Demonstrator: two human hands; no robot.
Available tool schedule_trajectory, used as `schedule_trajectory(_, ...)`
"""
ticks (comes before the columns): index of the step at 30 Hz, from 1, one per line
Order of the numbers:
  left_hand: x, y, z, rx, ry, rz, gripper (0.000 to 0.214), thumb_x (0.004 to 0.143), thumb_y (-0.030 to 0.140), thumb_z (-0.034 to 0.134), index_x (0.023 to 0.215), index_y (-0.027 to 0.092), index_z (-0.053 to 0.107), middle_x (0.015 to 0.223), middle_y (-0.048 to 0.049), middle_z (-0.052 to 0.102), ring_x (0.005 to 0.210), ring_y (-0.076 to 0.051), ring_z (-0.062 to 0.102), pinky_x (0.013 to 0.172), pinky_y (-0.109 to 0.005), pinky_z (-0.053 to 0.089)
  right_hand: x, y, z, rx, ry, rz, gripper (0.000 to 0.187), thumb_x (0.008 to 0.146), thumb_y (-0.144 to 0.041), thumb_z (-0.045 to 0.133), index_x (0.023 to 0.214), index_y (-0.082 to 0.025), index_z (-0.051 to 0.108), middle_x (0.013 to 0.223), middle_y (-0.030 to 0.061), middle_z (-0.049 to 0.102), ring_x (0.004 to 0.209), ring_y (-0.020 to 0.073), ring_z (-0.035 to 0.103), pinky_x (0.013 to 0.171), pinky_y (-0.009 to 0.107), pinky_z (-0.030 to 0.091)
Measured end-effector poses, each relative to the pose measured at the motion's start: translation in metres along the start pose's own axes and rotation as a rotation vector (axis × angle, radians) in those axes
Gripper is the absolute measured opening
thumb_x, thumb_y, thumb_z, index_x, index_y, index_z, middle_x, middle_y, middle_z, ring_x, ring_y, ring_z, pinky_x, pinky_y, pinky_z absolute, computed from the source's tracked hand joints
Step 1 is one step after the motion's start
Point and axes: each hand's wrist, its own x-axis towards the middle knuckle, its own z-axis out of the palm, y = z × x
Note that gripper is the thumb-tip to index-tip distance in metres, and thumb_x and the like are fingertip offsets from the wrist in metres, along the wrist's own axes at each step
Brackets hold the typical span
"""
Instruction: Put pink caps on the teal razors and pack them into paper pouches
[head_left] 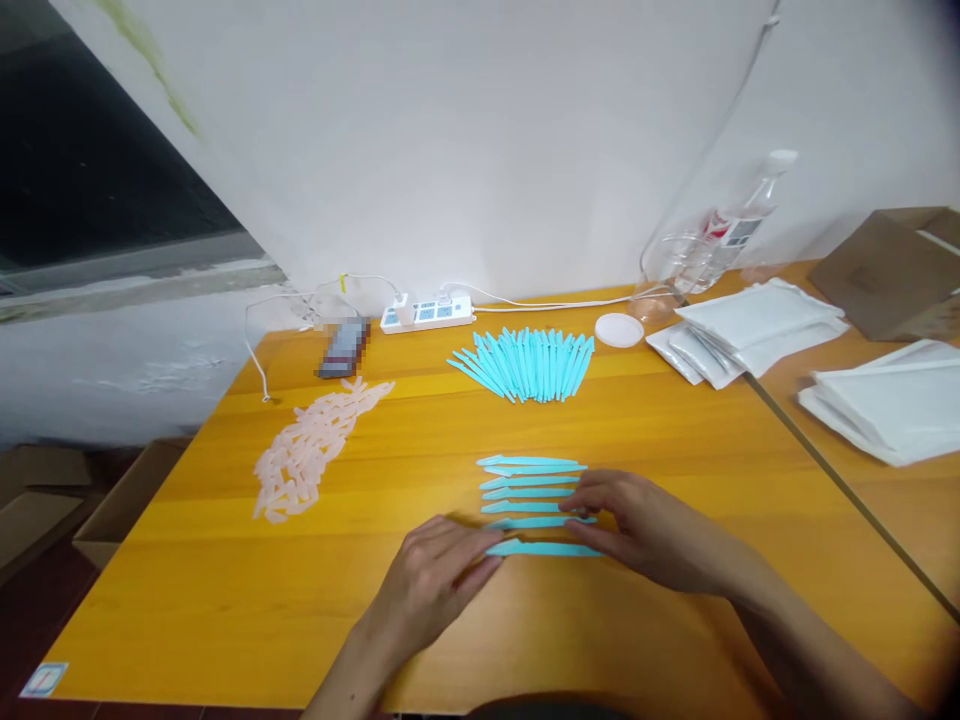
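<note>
Several turquoise eyebrow razors [536,493] lie in a row of near-parallel lines on the wooden table. My left hand [442,570] is at the left ends of the two nearest razors, its fingertips closed around the tip of the nearest razor [547,549]. My right hand [630,520] has its thumb and fingers pinched on the right end of the second-nearest razor [536,522]. Farther back, a fanned pile of the same razors [532,365] rests on the table. To the left lies a heap of pale pink translucent small covers [307,450].
A white power strip [427,314] with cables and a blurred phone [344,348] sit by the wall. At right are a round white lid [619,330], a plastic bottle [735,230], white padded packets [757,325] and a cardboard box [885,270]. A seam [840,480] divides the tabletops.
</note>
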Motion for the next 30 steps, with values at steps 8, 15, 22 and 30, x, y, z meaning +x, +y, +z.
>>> schedule_trajectory(8, -0.013, 0.006, -0.02, 0.096, 0.265, -0.099, 0.028, 0.086, 0.017, 0.073, 0.113, 0.023, 0.068, 0.095, -0.0048, 0.077, 0.082, -0.017, 0.072, 0.075, -0.029, 0.056, 0.01, 0.019, -0.005, -0.167, 0.267, 0.187, 0.029, 0.096, -0.039, 0.049, 0.09, -0.024, 0.073, 0.087, 0.0054, 0.073, 0.078, 0.0189, 0.065, 0.071, 0.03, 0.046)
schedule_trajectory(15, -0.034, -0.023, -0.091, 0.48, 0.686, -0.504, 0.007, 0.09, 0.029, 0.068, 0.09, 0.023, 0.072, 0.074, 0.0013, 0.069, 0.062, -0.013, 0.058, 0.062, -0.027, 0.05, 0.069, 0.015, -0.017, -0.34, 0.318, 0.254, 0.027, 0.094, -0.038, 0.055, 0.101, -0.022, 0.077, 0.098, 0.0068, 0.074, 0.087, 0.0207, 0.067, 0.076, 0.029, 0.045)
schedule_trajectory(22, -0.081, -0.099, -0.101, 0.673, 0.294, -0.88, 0.034, 0.093, 0.046, 0.055, 0.106, 0.023, 0.076, 0.11, -0.0043, 0.072, 0.077, -0.019, 0.068, 0.067, -0.031, 0.052, 0.159, 0.0, 0.009, -0.48, 0.236, 0.259, 0.033, 0.096, -0.04, 0.056, 0.113, -0.019, 0.074, 0.116, 0.0134, 0.069, 0.105, 0.0268, 0.066, 0.087, 0.032, 0.047)
schedule_trajectory(30, -0.104, -0.118, -0.097, 0.583, 0.226, -0.829, 0.038, 0.092, 0.047, 0.051, 0.102, 0.022, 0.077, 0.112, -0.0057, 0.072, 0.094, -0.023, 0.071, 0.084, -0.034, 0.056, 0.202, 0.004, 0.02, -0.476, 0.265, 0.328, 0.029, 0.095, -0.031, 0.055, 0.109, -0.015, 0.075, 0.112, 0.0176, 0.072, 0.104, 0.0308, 0.068, 0.085, 0.035, 0.05)
